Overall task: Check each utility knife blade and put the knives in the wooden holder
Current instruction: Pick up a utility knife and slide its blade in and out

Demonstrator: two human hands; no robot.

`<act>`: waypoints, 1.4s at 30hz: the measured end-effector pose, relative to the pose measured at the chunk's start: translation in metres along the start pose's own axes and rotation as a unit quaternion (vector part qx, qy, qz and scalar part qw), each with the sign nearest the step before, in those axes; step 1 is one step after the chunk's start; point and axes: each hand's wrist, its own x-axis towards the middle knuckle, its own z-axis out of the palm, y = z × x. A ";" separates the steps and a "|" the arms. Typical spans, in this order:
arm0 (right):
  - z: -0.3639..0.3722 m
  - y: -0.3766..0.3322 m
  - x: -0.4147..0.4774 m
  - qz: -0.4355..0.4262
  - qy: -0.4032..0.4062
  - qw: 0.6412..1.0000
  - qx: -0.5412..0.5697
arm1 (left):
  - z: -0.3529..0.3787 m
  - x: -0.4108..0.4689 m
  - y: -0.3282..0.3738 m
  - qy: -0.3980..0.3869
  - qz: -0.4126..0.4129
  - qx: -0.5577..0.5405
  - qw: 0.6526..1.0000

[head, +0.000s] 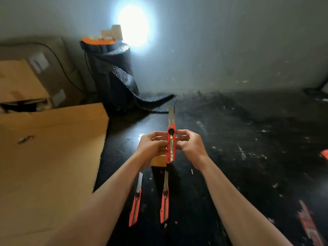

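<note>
- Both hands hold one knife (171, 142) upright above the table (239, 139). The left hand (153, 145) pinches the left side of the red body; the right hand (190, 146) pinches the right side. Both grips are narrow and closed on the body.
- The fingertips sit beside the black lock wheel (171, 131), clear of the blade (171, 115). This keeps skin away from the edge and leaves the wheel within reach.
- The blade is extended and points up and away from the person. Judgement: it is raised this way so that the edge can be inspected against the lit wall; this is the checking step.
- A wooden block, probably the holder (158, 160), shows just below the hands, mostly hidden by them. Its slots cannot be seen.
- Two more knives (135, 201) (164, 199) lie flat on the table nearer the person, side by side but apart, blades extended and pointing away. Judgement: they await checking, so the task is at an early stage.
- Cardboard (51, 157) lies on the left of the table; a black mesh roll (113, 71) stands by the wall.
- Risk, as a judgement: the exposed blade could cut if the pinch slips.
</note>
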 end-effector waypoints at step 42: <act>0.069 -0.131 0.028 -0.244 0.044 0.951 -0.182 | -0.077 0.000 0.167 0.015 0.188 -0.063 0.980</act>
